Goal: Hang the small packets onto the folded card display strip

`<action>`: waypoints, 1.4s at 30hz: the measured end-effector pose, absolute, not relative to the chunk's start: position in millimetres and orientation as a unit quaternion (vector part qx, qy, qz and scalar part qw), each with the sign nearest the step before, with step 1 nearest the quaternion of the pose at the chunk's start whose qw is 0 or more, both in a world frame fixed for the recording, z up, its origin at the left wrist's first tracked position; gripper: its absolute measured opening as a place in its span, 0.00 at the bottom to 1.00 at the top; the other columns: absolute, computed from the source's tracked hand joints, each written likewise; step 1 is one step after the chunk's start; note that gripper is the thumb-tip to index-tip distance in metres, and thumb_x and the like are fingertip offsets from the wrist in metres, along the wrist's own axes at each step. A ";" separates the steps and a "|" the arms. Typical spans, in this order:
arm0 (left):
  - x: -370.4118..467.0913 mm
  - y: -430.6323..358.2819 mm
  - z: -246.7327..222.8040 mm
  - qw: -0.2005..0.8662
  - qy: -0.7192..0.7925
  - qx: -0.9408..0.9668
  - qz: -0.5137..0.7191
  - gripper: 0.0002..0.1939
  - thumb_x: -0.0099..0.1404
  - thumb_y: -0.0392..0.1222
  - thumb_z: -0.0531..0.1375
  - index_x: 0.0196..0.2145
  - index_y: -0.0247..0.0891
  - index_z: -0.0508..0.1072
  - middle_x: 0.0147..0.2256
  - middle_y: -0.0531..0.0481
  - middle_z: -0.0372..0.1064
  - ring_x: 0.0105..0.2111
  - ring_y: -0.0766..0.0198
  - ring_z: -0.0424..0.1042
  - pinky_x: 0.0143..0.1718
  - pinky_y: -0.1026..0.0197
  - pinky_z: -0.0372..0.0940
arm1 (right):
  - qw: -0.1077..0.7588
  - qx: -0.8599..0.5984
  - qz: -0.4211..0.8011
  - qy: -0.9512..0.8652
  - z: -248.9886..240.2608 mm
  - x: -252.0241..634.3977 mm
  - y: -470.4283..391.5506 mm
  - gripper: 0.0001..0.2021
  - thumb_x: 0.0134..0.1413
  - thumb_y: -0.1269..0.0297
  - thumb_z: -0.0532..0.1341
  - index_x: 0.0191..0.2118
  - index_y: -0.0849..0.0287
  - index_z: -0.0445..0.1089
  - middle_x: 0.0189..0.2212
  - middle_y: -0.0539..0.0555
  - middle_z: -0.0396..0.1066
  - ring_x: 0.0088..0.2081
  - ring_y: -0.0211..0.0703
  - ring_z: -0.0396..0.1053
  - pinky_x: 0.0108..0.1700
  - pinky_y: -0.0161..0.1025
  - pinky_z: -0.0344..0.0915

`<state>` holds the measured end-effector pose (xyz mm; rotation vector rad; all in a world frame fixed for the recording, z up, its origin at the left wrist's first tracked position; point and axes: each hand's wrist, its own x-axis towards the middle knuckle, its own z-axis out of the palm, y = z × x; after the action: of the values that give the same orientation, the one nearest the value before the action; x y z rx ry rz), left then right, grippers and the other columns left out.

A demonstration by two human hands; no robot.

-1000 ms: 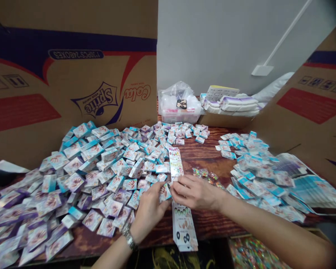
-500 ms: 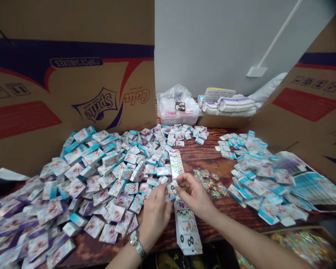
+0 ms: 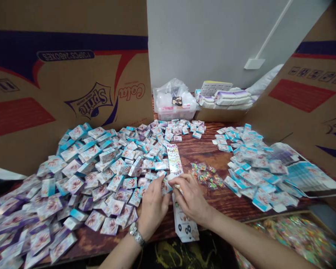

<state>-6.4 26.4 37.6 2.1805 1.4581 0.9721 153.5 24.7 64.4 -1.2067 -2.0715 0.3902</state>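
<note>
My left hand is closed around a small light-blue and white box, above the front middle of the table. My right hand meets it from the other side, its fingers bent and pinched at the box's right end; they hide most of that end. Beneath my right hand lies a stack of printed sticker strips, jutting over the table's front edge. Just beyond my hands is another strip pile with small coloured prints. Small bags of colourful candy lie right of my right hand.
A large heap of small boxes covers the left. Flatter cartons pile up at right, beside stacked flat sheets. Large cardboard boxes flank the table. A plastic tub stands behind; a candy-filled carton is lower right.
My right hand has shifted slightly left, closer to my left hand. The dark-printed piece between its fingers no longer shows. The whole view has shifted a little.
</note>
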 end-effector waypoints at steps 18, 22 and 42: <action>-3.0 23.8 38.5 0.141 0.467 0.803 0.343 0.23 0.60 0.27 0.52 0.53 0.38 0.58 0.49 0.41 0.64 0.50 0.55 0.65 0.49 0.52 0.65 | 0.442 -0.485 0.347 -0.670 71.3 150.2 24.9 0.07 0.57 0.67 0.57 0.41 0.55 0.68 0.36 0.51 0.70 0.38 0.40 0.68 0.41 0.38 0.65; -1.1 23.0 33.2 0.113 0.470 0.803 0.348 0.23 0.62 0.29 0.52 0.55 0.37 0.57 0.50 0.40 0.65 0.50 0.55 0.66 0.49 0.52 0.65 | 0.473 -0.487 0.444 -0.585 66.5 147.0 27.6 0.08 0.56 0.65 0.58 0.42 0.56 0.68 0.35 0.51 0.70 0.38 0.39 0.69 0.41 0.37 0.67; 10.7 17.4 29.3 0.105 0.514 0.803 0.282 0.38 0.66 0.31 0.46 0.63 0.28 0.22 0.43 0.36 0.60 0.42 0.55 0.64 0.43 0.51 0.66 | 0.451 -0.454 0.190 -0.745 49.3 133.7 2.0 0.23 0.59 0.74 0.50 0.60 0.57 0.55 0.52 0.58 0.65 0.53 0.45 0.62 0.54 0.45 0.63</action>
<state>10.7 17.4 29.3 2.3664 1.5163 0.8310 133.7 2.0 49.3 -1.1219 -1.8411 0.4696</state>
